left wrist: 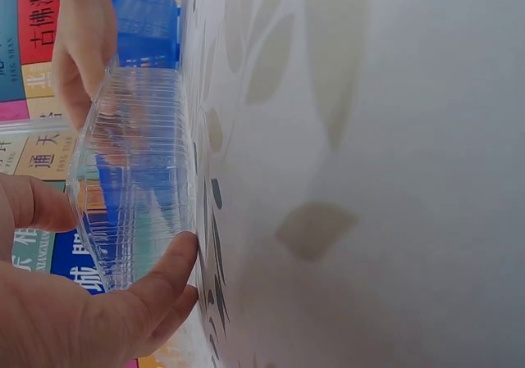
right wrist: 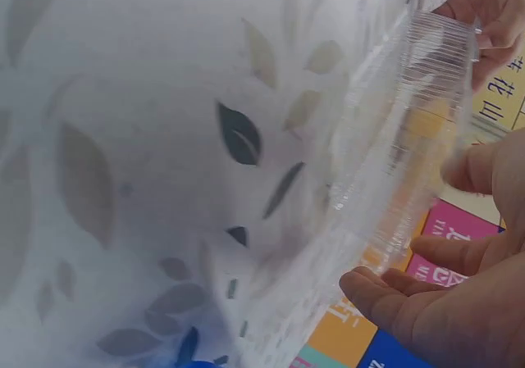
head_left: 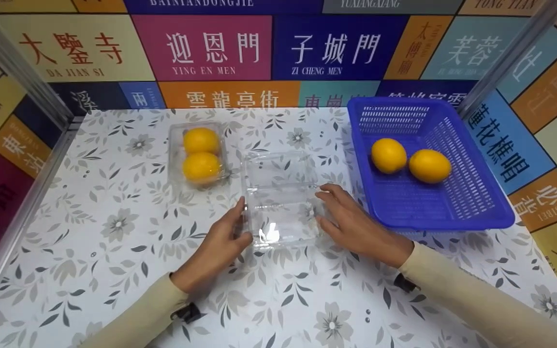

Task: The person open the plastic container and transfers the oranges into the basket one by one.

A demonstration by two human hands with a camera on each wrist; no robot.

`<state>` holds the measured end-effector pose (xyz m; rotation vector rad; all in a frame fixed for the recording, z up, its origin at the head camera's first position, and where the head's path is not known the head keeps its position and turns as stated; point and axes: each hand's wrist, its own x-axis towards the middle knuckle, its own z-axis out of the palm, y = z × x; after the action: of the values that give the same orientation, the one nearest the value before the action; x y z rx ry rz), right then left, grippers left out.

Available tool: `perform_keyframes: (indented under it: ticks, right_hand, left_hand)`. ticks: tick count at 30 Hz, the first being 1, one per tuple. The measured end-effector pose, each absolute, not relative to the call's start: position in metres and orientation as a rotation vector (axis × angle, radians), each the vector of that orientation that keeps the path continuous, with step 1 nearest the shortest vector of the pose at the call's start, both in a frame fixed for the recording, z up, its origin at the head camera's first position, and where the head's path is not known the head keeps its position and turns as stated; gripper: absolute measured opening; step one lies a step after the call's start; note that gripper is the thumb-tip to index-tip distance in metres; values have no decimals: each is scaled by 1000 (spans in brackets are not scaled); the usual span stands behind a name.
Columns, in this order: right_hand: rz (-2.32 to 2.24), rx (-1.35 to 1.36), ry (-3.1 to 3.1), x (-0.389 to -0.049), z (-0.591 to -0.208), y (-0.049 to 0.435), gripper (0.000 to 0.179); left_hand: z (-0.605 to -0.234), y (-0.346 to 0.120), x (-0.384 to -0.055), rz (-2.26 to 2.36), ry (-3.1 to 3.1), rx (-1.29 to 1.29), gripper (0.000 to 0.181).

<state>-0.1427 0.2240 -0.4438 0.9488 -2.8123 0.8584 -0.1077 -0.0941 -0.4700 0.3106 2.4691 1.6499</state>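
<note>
Both hands flank a clear plastic box (head_left: 283,220): the left hand (head_left: 218,250), loosely spread, touches its left side, while the right hand (head_left: 356,228) stands by the other side, fingers parted; through such glassy plastic I can't quite tell whether those fingertips meet it. Neither grips it. The box lies opened out on the counter (head_left: 90,285) before the person, its two halves one beyond the other, nothing inside. Farther off to the left, a second box (head_left: 176,145) holds two orange-yellow fruits (head_left: 201,168); to the right, two more fruits (head_left: 429,166) sit in a blue basket (head_left: 445,223). By my reckoning, one box is filled and one is left to fill. Grey leaves and flowers pattern the counter's white covering. Beyond rises a wall of coloured panels (head_left: 201,48) with Chinese lettering.
</note>
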Motion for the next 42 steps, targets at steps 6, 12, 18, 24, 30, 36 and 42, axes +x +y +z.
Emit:
perform_keyframes:
  ticks: [6,12,18,24,30,36,42]
  right_hand:
    - [882,923,-2816,-140,-450,227,55]
    - [907,913,-2833,-138,-453,227,63]
    - [862,952,-2856,-130,-452,225,63]
    - [853,965,-2885,-118,-450,222,63]
    - [874,1010,-2856,-105,-453,216,64]
    - [875,1094,-2812,-92,-455,211,64]
    - [849,1140,-2799,-82,-454,203,64]
  left_hand:
    - [-470,-93,-108,1651,2455,316,86]
    - [-470,-93,-105,1662,2441,293,87]
    - [-467,-97,-91,1764,2293,205,91]
    - [-468,-106,-80,1728,2384,365,87]
    - [-467,-116,-62,1710,2361,367,86]
    - [-469,-126,-38,1751,2349,361,85]
    - [-468,-135,-19,1743,2341,299,87]
